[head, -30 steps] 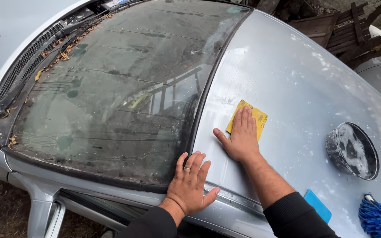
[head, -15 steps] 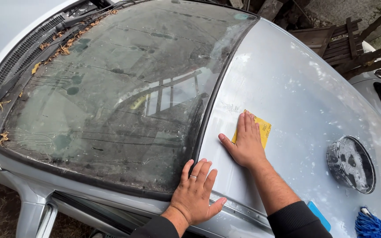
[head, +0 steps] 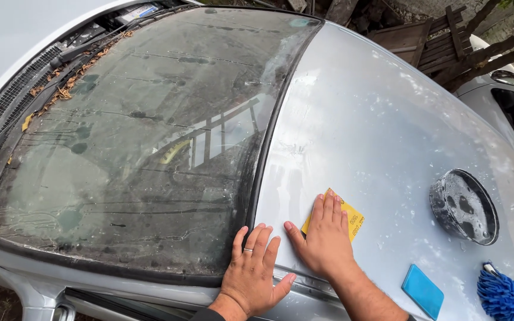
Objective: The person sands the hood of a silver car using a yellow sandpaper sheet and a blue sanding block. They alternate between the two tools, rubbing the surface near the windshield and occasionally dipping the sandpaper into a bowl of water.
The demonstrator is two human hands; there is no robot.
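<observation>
I see my right hand (head: 326, 239) pressed flat, fingers together, on a yellow sheet of sandpaper (head: 345, 217) that lies on the silver car roof (head: 376, 119), just behind the windshield's black rubber seal (head: 269, 148). The grip is not closed round the sheet; the palm and fingers simply hold it down against the paint. My left hand (head: 253, 273) rests beside it with fingers spread, open and holding nothing, its fingertips across the seal and the lower corner of the dirty windshield (head: 138, 148); there is a ring on one finger. To the right on the wet roof sit a round black bowl (head: 464, 206), a small blue block (head: 422, 290) and a blue microfibre mitt (head: 508, 295) at the frame's edge. Dry leaves (head: 55, 95) lie by the wipers.
</observation>
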